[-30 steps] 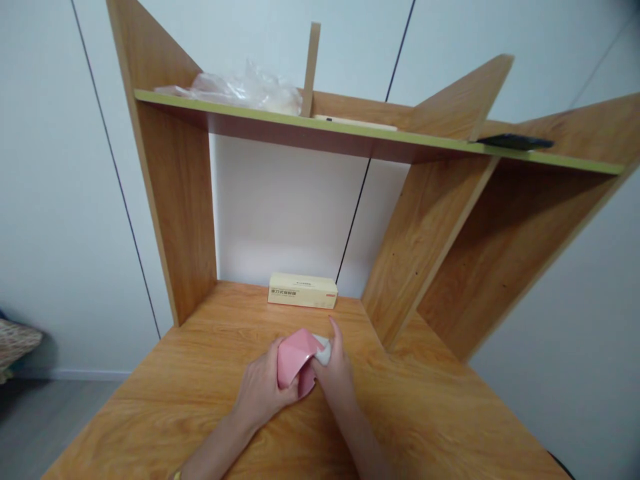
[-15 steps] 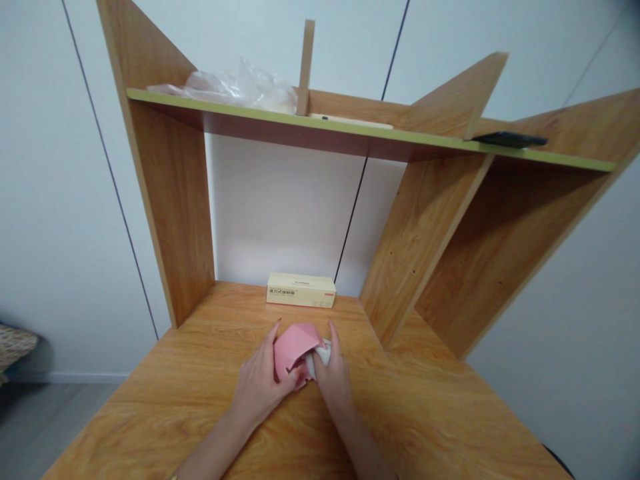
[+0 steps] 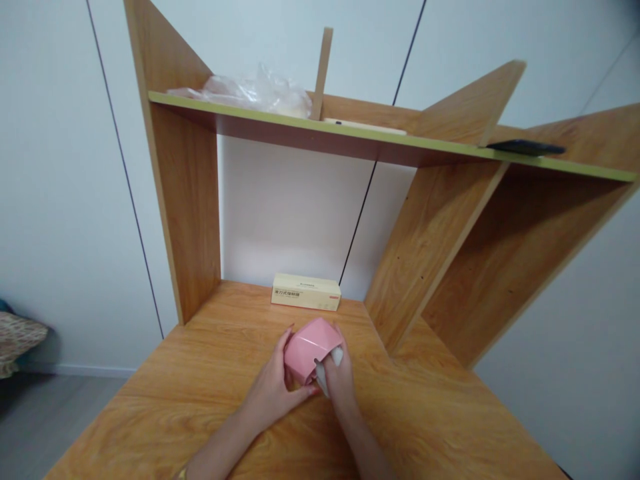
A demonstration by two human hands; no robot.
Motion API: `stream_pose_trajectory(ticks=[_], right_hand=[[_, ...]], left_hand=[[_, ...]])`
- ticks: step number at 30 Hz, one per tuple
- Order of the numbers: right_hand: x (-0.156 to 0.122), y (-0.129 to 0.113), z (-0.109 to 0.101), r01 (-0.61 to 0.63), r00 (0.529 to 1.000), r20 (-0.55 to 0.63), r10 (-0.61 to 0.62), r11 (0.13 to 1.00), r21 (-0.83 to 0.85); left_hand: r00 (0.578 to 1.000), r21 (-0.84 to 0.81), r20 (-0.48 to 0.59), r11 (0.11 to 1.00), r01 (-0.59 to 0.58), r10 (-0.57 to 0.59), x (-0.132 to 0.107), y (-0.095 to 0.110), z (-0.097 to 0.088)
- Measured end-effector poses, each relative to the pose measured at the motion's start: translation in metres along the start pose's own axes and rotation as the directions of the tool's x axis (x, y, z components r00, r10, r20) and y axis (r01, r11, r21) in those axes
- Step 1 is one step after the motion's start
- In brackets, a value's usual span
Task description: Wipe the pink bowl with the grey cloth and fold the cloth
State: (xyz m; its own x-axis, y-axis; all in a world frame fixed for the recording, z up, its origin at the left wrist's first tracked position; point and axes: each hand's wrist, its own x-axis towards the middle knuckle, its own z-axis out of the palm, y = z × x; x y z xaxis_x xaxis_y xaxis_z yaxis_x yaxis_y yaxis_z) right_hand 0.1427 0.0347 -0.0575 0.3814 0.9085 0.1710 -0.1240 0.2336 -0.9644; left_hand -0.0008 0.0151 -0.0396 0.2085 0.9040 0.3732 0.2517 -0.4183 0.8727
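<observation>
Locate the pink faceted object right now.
In the head view, the pink faceted object is below centre, between the left hand and right hand, in front of the cream box.

This looks like a room in a home, perhaps a bedroom or study; which of the two cannot be told. A wood-grain surface (image 3: 150, 407) has a shelf (image 3: 400, 138) with upright dividers built over it, in the manner of a study desk. A loose plastic bag (image 3: 250, 93) lies on the shelf. Pale wall panels (image 3: 50, 200) meet a low skirting (image 3: 80, 370) and grey floor (image 3: 75, 407), and patterned cloth (image 3: 20, 337), possibly bedding, shows at the left edge.
</observation>
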Motion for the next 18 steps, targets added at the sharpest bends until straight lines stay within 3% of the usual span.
stream_pose_trajectory(ticks=[6,11,18], right_hand=[[-0.005,-0.002,0.006,0.029,0.999,0.028,-0.029,1.000,0.000],[-0.003,0.000,0.008,0.065,0.998,-0.006,-0.067,0.979,-0.194],[0.001,-0.005,0.001,0.068,0.994,-0.048,-0.097,0.907,-0.416]], left_hand=[[0.998,0.047,0.059,0.998,-0.034,0.031,-0.002,0.007,-0.002],[1.000,0.141,0.026,0.990,0.004,-0.008,-0.003,0.011,-0.005],[0.999,0.313,0.018,0.949,-0.040,0.036,-0.002,0.009,-0.003]])
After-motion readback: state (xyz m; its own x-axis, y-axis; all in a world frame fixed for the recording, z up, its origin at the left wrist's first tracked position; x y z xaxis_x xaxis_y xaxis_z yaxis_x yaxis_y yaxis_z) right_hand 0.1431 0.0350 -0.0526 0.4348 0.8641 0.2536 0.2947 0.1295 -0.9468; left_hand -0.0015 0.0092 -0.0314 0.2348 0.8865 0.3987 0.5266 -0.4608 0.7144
